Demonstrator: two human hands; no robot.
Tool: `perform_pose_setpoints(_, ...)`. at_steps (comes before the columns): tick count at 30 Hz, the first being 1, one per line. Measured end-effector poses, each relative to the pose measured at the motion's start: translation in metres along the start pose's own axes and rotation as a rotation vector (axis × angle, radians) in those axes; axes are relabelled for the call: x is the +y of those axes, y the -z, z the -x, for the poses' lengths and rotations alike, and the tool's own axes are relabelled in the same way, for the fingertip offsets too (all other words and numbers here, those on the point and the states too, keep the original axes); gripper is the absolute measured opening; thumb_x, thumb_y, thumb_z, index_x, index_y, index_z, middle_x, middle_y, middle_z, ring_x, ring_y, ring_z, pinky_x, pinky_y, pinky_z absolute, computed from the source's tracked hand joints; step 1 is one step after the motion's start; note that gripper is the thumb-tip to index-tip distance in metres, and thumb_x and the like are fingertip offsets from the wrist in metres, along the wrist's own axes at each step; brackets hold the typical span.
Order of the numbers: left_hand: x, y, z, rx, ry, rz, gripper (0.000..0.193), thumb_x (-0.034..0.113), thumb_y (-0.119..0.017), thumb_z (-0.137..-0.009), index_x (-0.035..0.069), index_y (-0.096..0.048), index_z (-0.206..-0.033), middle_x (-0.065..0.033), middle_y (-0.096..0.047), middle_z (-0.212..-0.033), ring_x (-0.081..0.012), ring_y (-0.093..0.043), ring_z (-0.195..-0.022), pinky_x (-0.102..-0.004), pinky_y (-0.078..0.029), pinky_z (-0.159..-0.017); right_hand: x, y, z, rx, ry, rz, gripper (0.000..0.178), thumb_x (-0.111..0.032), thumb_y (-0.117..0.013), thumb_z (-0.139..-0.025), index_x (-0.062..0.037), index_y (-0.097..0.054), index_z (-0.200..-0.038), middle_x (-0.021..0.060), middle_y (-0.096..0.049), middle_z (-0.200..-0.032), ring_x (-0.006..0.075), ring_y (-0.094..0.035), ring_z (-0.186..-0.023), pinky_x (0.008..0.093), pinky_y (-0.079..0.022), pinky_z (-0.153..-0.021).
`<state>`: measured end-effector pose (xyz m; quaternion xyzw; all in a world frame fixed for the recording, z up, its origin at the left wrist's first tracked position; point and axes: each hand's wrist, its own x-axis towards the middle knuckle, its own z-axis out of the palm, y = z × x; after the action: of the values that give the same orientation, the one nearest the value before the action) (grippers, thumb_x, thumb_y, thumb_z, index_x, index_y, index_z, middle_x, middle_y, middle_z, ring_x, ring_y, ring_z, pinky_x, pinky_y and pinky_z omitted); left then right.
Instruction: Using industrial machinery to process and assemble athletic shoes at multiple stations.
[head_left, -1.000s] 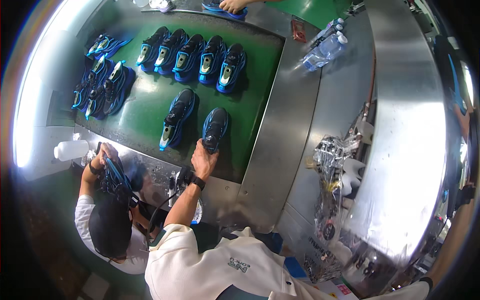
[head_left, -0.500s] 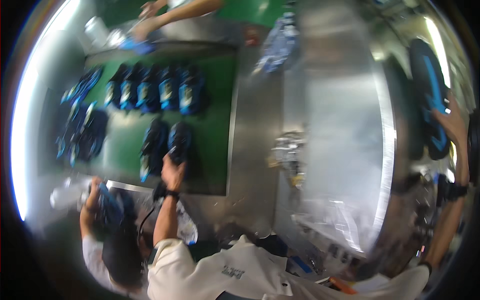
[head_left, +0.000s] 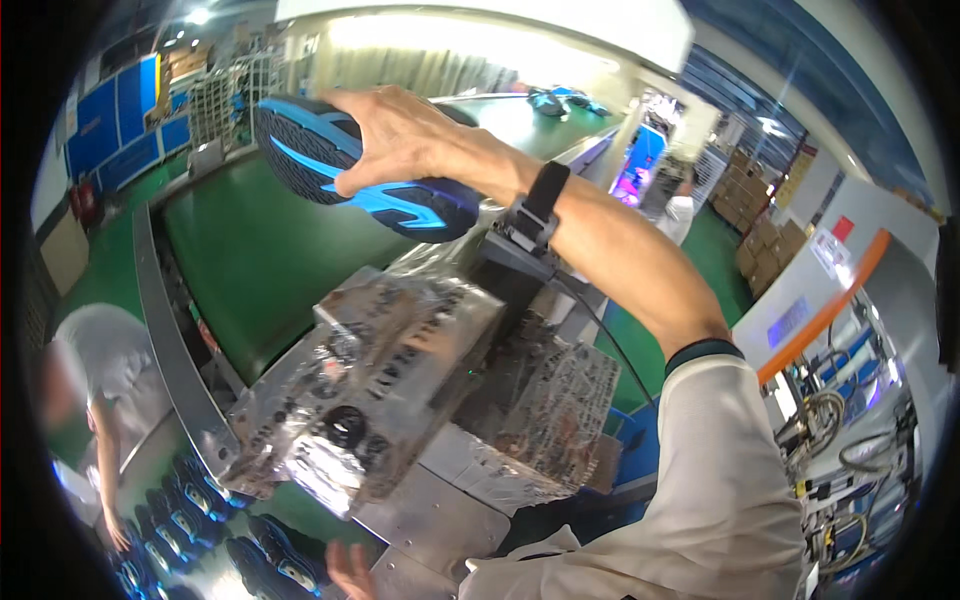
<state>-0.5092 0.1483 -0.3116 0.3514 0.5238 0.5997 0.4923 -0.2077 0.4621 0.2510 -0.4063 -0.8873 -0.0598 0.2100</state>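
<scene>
High in front of me, my right hand [head_left: 405, 145] grips a shoe [head_left: 300, 160] across its middle. Its black sole with bright blue patches faces me, and a black strap circles my wrist. Beyond the shoe lies a green conveyor belt [head_left: 240, 270]. At the lower edge my left hand [head_left: 348, 572] shows only in part, slightly blurred, its fingers apart and nothing seen in them. Beside it lies a black-and-blue shoe [head_left: 285, 555] on the green work surface. Several similar shoes [head_left: 180, 520] are lined up farther left.
Printed clear plastic sheeting [head_left: 410, 340] covers part of the conveyor's near end. A co-worker [head_left: 105, 370] reaches toward the lined-up shoes at left. A lit machine hood [head_left: 480, 50] spans the belt, with shoes [head_left: 560, 100] beyond. Equipment with an orange edge [head_left: 825, 305] stands right.
The view has swung right, from the shoe bench toward the conveyor. My right hand still holds the shoe, now in front of me. My left hand has come away from the shoe it touched.
</scene>
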Motion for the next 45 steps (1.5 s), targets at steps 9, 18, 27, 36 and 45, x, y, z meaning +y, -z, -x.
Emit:
perform_pose_setpoints(9, 0.254, -0.313, 0.088, -1.01, -0.254, 0.536, 0.096, 0.048, -0.076, -0.079, 0.001, -0.028, -0.148, -0.0184, -0.043, -0.145, -0.0356, -0.045, -0.131, -0.046, -0.037, -0.109, -0.108, 0.103, 0.266, 0.599, 0.052, 0.375, 0.092, -0.029, -0.084, -0.06, 0.0003, -0.04, -0.136, 0.0207, -0.055, -0.103, 0.0316, -0.057, -0.091, 0.0506, -0.045, -0.085)
perform_pose_setpoints(18, 0.23, -0.428, 0.269, -1.246, 0.342, 0.478, 0.058, 0.028, -0.062, -0.092, 0.002, -0.041, -0.139, -0.011, -0.054, -0.13, -0.0226, -0.055, -0.116, -0.0386, -0.044, -0.1, -0.188, 0.121, 0.561, 0.698, -0.763, 0.666, 0.075, -0.051, -0.073, -0.07, 0.0015, -0.055, -0.122, 0.0171, -0.059, -0.107, 0.0325, -0.059, -0.098, 0.0421, -0.045, -0.08)
perform_pose_setpoints(27, 0.185, -0.486, 0.511, -2.047, 0.345, 0.025, 0.039, 0.013, -0.065, -0.089, -0.003, -0.053, -0.123, -0.0073, -0.063, -0.111, -0.0149, -0.058, -0.098, -0.0296, -0.047, -0.088, -0.361, 0.094, 0.831, 1.706, -1.461, -0.279, 0.07, -0.014, -0.083, -0.069, 0.0032, -0.052, -0.128, 0.0076, -0.064, -0.109, 0.0144, -0.057, -0.102, 0.027, -0.044, -0.094)
perform_pose_setpoints(36, 0.055, -0.59, 0.722, -2.293, 0.17, -0.226, 0.054, 0.031, -0.066, -0.092, -0.006, -0.051, -0.129, -0.0056, -0.065, -0.109, -0.0111, -0.062, -0.093, -0.0224, -0.05, -0.079, -0.506, 0.096, 0.961, 2.18, -1.504, 0.296, 0.059, -0.012, -0.08, -0.07, -0.0027, -0.056, -0.124, 0.0032, -0.061, -0.107, 0.0128, -0.057, -0.096, 0.0263, -0.046, -0.087)
perform_pose_setpoints(45, -0.088, -0.675, 0.866, -1.979, -0.661, -0.311, 0.064, 0.039, -0.073, -0.078, -0.006, -0.056, -0.12, -0.0285, -0.062, -0.114, -0.0399, -0.06, -0.106, -0.0448, -0.047, -0.091, -0.583, 0.096, 0.963, 2.055, -1.81, 1.036, 0.064, -0.003, -0.07, -0.067, 0.0015, -0.052, -0.128, 0.0084, -0.059, -0.116, 0.0172, -0.058, -0.1, 0.0291, -0.045, -0.093)
